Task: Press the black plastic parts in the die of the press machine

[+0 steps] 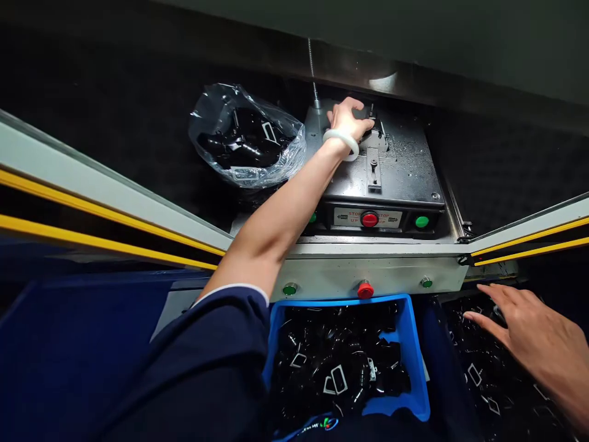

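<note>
My left hand (347,120), with a pale bangle (341,141) at the wrist, reaches over the metal fixture plate (400,175). Its thumb and forefinger are apart beside a small clamping block (376,140) with an upright pin. Part of a dark piece shows at the block under the thumb; the other fingertips are partly hidden. Low on the right, my right hand (534,328) hovers over a heap of glossy black parts (488,374), thumb spread away from the fingers. Something dark lies near the gap, too unclear to name.
Left of the fixture lies a clear plastic bag (294,150) of black parts. A blue bin (421,380) of similar parts stands in front. Red (369,219) and green (421,221) buttons line the machine front. Yellow-striped guard rails (110,224) flank both sides.
</note>
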The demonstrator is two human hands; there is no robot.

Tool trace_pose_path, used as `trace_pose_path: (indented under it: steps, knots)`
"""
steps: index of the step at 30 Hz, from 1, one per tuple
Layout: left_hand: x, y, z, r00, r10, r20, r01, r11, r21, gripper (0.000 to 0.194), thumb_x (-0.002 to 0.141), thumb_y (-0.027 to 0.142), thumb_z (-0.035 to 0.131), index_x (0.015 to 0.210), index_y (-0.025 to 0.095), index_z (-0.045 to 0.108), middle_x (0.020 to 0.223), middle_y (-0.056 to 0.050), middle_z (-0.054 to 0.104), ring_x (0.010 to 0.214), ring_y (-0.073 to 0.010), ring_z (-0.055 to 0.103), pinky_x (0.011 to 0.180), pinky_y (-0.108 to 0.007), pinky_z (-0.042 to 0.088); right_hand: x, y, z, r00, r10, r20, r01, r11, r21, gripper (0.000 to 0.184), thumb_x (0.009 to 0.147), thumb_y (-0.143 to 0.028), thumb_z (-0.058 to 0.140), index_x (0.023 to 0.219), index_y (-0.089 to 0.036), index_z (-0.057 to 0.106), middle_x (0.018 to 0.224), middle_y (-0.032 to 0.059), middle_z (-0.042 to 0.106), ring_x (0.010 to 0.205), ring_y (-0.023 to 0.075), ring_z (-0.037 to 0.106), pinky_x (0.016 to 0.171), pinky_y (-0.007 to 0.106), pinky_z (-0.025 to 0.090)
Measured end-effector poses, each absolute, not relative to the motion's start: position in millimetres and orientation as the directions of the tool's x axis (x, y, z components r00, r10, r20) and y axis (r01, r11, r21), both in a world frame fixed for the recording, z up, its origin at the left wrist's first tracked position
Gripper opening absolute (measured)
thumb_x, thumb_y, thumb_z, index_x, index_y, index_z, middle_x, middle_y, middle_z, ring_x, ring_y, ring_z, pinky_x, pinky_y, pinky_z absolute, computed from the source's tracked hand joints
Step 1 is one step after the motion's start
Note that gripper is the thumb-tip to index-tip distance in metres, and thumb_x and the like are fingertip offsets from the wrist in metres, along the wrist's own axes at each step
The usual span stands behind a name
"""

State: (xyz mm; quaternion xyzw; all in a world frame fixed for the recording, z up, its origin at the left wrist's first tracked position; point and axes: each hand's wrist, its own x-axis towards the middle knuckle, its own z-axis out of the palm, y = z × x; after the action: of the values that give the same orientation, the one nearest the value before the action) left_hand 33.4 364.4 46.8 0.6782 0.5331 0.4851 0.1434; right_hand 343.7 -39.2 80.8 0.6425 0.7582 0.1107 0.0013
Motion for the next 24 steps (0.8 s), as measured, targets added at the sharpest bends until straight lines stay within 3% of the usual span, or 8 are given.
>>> trace_pose_path:
  steps: [2,4,6,9,11,17,21,24]
  knots:
    - [18.1,311.4,49.3,-0.084,0.878,0.471,0.607,-0.330,0.723,0.032,0.087,0.018,0.081,0.117,0.009,0.074,0.121,-0.010,0.073,0.121,-0.0217,0.066,0.112,-0.045,0.049,340.8,-45.0,66.1,-0.202,0.974,0.105,0.974,0.189,0.127,0.058,0.104,-0.071,0.037,0.130,-0.032,0.071,0.115,0.0110,0.078,0.094,0.0336,0.074,0.062,0.045,0.057]
    - [-4.2,241.2,41.1,-0.043,0.847,0.529,0.582,-0.410,0.703,0.026,0.085,0.007,0.081,0.109,0.011,0.076,0.116,-0.010,0.075,0.112,-0.0191,0.067,0.103,-0.038,0.054,328.9,-35.7,48.5,-0.247,0.967,0.059,0.969,0.244,0.044,0.048,0.107,-0.061,0.041,0.130,-0.030,0.070,0.121,0.0082,0.078,0.102,0.0298,0.074,0.067,0.040,0.059]
    - [-30.7,166.2,21.3,-0.006,0.846,0.534,0.548,-0.444,0.709,0.009,0.095,0.015,0.071,0.101,0.015,0.077,0.104,-0.007,0.076,0.086,-0.0138,0.069,0.077,-0.030,0.057,317.0,-18.8,28.2,-0.258,0.966,0.007,0.966,0.258,-0.017,0.037,0.109,-0.048,0.048,0.128,-0.026,0.070,0.120,0.0076,0.078,0.106,0.0271,0.073,0.071,0.037,0.058]
    - [-71.5,75.2,-18.8,0.033,0.883,0.468,0.567,-0.403,0.719,0.012,0.099,0.023,0.067,0.101,0.019,0.078,0.090,-0.002,0.074,0.070,-0.0114,0.065,0.067,-0.027,0.052,312.2,3.7,-2.5,-0.222,0.973,-0.058,0.975,0.220,-0.045,0.024,0.105,-0.031,0.057,0.121,-0.021,0.071,0.115,0.0092,0.076,0.106,0.0270,0.071,0.073,0.035,0.055]
    - [-95.7,41.6,-44.0,0.099,0.925,0.368,0.622,-0.346,0.702,0.015,0.097,0.030,0.070,0.104,0.020,0.079,0.097,-0.004,0.073,0.069,-0.0125,0.063,0.064,-0.027,0.051,317.0,11.5,-18.1,-0.207,0.975,-0.079,0.977,0.203,-0.062,0.018,0.101,-0.023,0.060,0.115,-0.019,0.072,0.110,0.0089,0.075,0.104,0.0271,0.070,0.075,0.035,0.053]
    - [-135.2,34.2,-77.2,0.289,0.954,0.084,0.814,-0.290,0.504,0.038,0.093,0.032,0.074,0.131,0.029,0.073,0.128,-0.009,0.062,0.073,-0.0161,0.061,0.077,-0.035,0.055,328.4,17.2,-36.8,-0.229,0.973,-0.029,0.964,0.222,-0.148,0.019,0.095,-0.010,0.058,0.106,-0.019,0.071,0.104,0.0080,0.072,0.096,0.0247,0.066,0.078,0.035,0.048]
    - [-129.6,32.6,-78.0,0.220,0.970,0.100,0.874,-0.241,0.422,0.035,0.094,0.030,0.072,0.129,0.029,0.072,0.132,-0.009,0.062,0.076,-0.0182,0.062,0.088,-0.042,0.052,325.6,16.9,-43.1,-0.173,0.984,0.036,0.978,0.175,-0.111,0.023,0.096,-0.005,0.053,0.101,-0.017,0.072,0.099,0.0094,0.070,0.095,0.0245,0.062,0.075,0.035,0.045]
    - [-116.6,17.3,-80.0,0.072,0.984,0.165,0.887,-0.139,0.441,0.035,0.094,0.032,0.071,0.129,0.026,0.071,0.138,-0.011,0.058,0.085,-0.0212,0.065,0.095,-0.044,0.051,317.2,9.1,-44.1,-0.155,0.986,0.066,0.986,0.159,-0.048,0.026,0.098,-0.005,0.051,0.106,-0.017,0.073,0.103,0.0108,0.071,0.098,0.0253,0.061,0.070,0.034,0.044]
